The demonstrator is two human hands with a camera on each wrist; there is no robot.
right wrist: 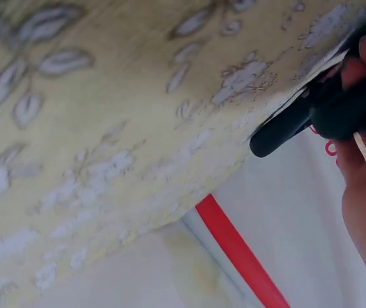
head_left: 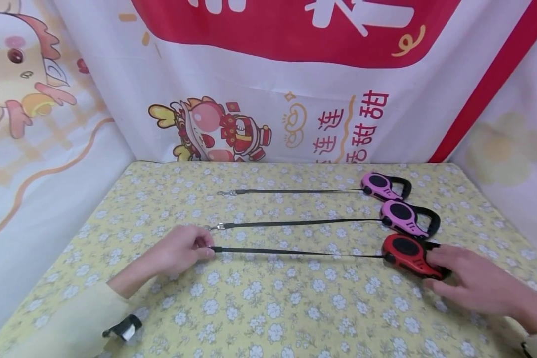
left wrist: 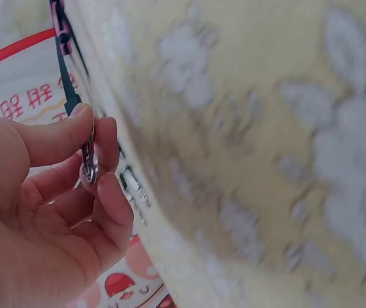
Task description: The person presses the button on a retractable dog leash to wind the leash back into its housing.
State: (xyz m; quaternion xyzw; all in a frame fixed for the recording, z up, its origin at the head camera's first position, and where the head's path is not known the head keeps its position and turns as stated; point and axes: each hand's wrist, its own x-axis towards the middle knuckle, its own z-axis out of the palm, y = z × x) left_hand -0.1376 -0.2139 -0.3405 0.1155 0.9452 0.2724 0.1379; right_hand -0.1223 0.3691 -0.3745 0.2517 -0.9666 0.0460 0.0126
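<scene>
A red retractable dog leash (head_left: 398, 257) lies on the cloth at the right, its black strap (head_left: 268, 250) drawn out straight to the left. My left hand (head_left: 176, 253) pinches the far end of that strap between thumb and fingertips. In the left wrist view, its metal clip (left wrist: 89, 165) hangs down inside the bent fingers. At the other end, my right hand (head_left: 479, 283) has its fingers curled around the black handle (right wrist: 346, 114) of the red leash. That handle is partly hidden under the hand in the head view.
Beyond the red leash lie two pink retractable leashes, a nearer one (head_left: 396, 223) and a farther one (head_left: 372, 185), with straps stretched left in parallel. Yellow flowered cloth (head_left: 273, 308) covers the table. Printed fabric (head_left: 259, 74) hangs behind and at both sides.
</scene>
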